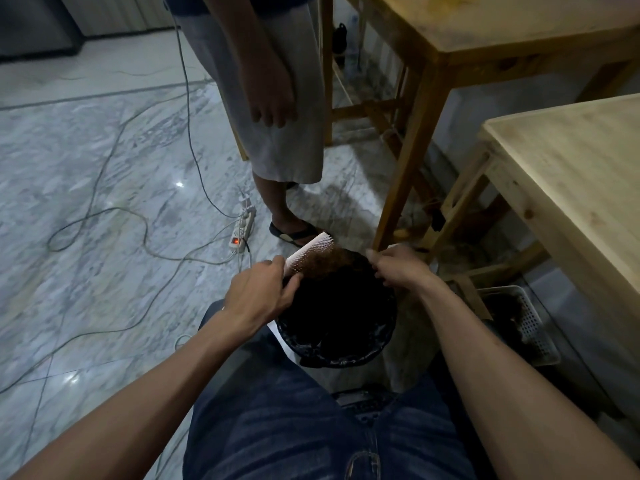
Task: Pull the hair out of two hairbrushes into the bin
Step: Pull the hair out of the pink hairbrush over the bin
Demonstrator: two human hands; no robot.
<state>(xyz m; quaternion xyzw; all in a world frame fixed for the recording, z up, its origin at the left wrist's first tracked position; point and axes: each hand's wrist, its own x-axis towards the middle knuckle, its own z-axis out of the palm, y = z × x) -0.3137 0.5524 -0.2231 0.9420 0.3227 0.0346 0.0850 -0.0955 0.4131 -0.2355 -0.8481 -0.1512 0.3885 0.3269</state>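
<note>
Below both hands sits the bin (337,317), round and lined with a black bag, between the seated person's knees. The left hand (258,294) grips the handle end of a white hairbrush (306,256), which slants up and away from it over the bin's far rim, bristles facing right. A clump of brown hair (323,263) clings to the bristles, between the two hands. The right hand (398,266) is curled, fingertips pinched just right of the clump; whether it holds strands I cannot tell.
</note>
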